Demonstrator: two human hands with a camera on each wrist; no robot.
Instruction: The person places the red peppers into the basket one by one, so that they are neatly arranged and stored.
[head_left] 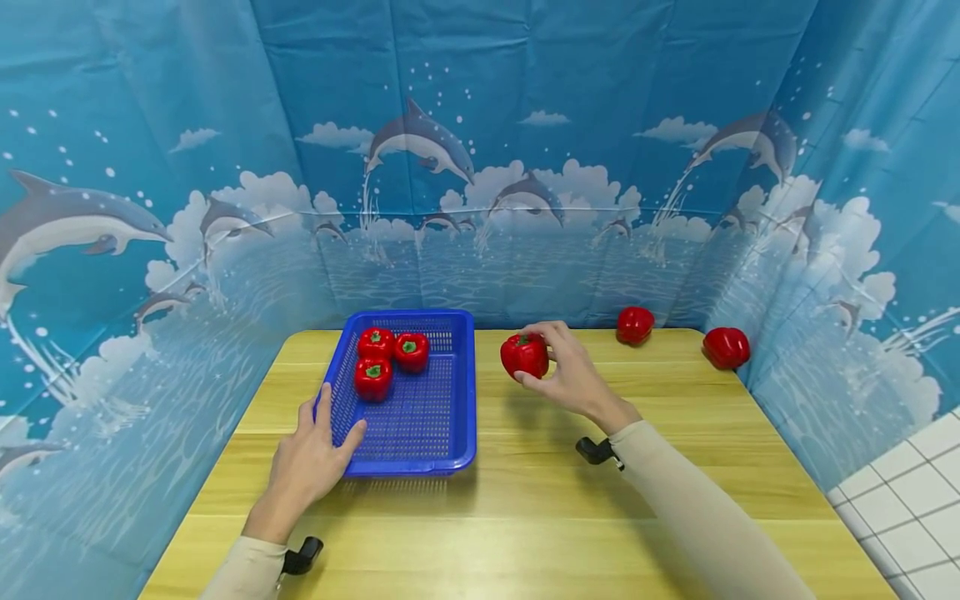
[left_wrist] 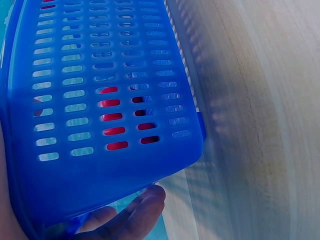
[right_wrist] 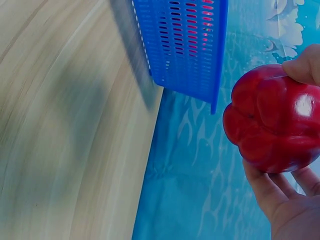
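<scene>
Hung along the left, far and right edges of the wooden table (head_left: 540, 492) with a blue curtain (head_left: 495, 71) printed with dolphins (head_left: 422, 143), clouds (head_left: 585, 185) and water (head_left: 457, 283). Faced with white tiles (head_left: 888, 510) past the right edge. Lit with a pale sheen (head_left: 480, 546) on top.

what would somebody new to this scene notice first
Probably the bright blue basket left of centre on the table, with three glossy red peppers clustered in its far left part. Close behind comes the single red pepper in the right hand, held up to the right of the basket. The blue curtain printed with leaping dolphins fills the background.
</scene>
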